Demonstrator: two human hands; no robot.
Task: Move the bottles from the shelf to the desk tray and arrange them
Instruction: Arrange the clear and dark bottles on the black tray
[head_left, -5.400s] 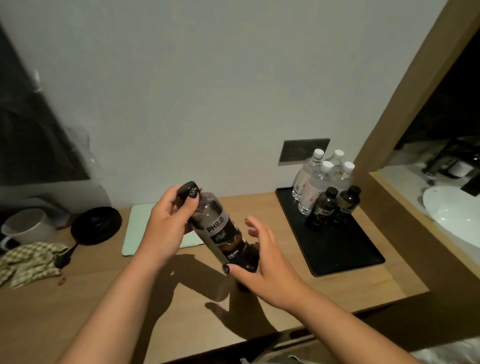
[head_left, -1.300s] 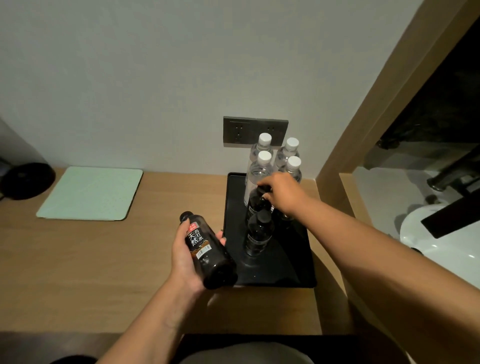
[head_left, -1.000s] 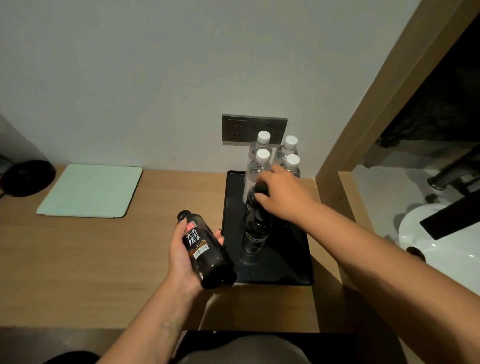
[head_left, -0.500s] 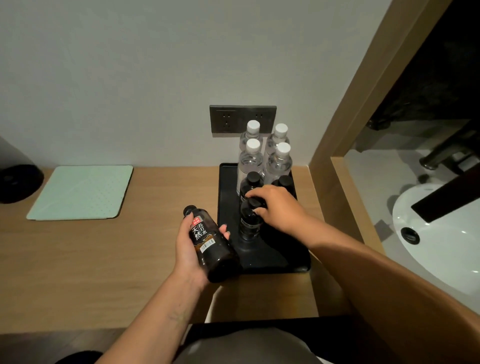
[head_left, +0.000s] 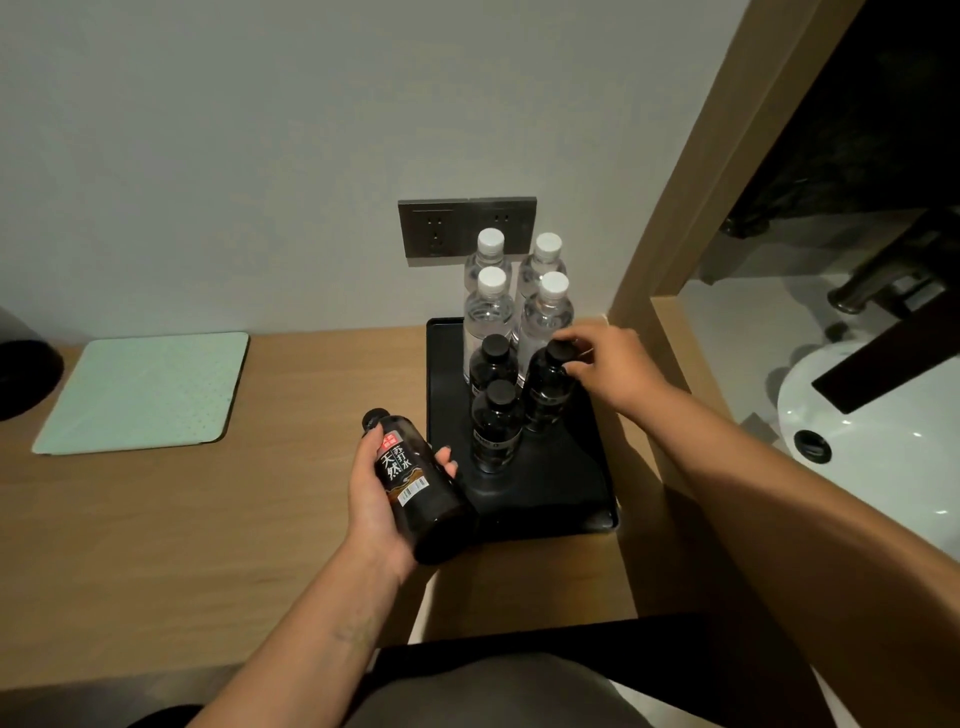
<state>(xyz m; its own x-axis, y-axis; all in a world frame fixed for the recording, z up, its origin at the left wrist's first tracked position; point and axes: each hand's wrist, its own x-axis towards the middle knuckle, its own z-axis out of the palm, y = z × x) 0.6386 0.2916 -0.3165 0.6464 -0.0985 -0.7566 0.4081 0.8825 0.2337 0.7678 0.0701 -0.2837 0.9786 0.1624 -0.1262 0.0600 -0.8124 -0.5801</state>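
Note:
A black tray (head_left: 571, 501) lies on the wooden desk against the wall. Several clear bottles with white caps (head_left: 489, 312) stand at its back. In front of them stand two dark bottles in a line (head_left: 495, 423). A third dark bottle (head_left: 545, 395) stands to their right, and my right hand (head_left: 615, 374) pinches its cap with curled fingers. My left hand (head_left: 371, 501) grips a further dark labelled bottle (head_left: 415, 486), tilted with its cap pointing away, just left of the tray's front corner.
A mint green mat (head_left: 140, 389) lies on the desk (head_left: 208, 519) at the left, with a black round object (head_left: 21, 374) beyond it. A grey wall socket (head_left: 441, 228) sits behind the bottles. A wooden partition (head_left: 675, 270) and a white sink (head_left: 883, 447) border the right.
My right hand has left the front dark bottle and moved right, onto the cap of the right dark bottle. My left hand keeps its bottle in about the same place.

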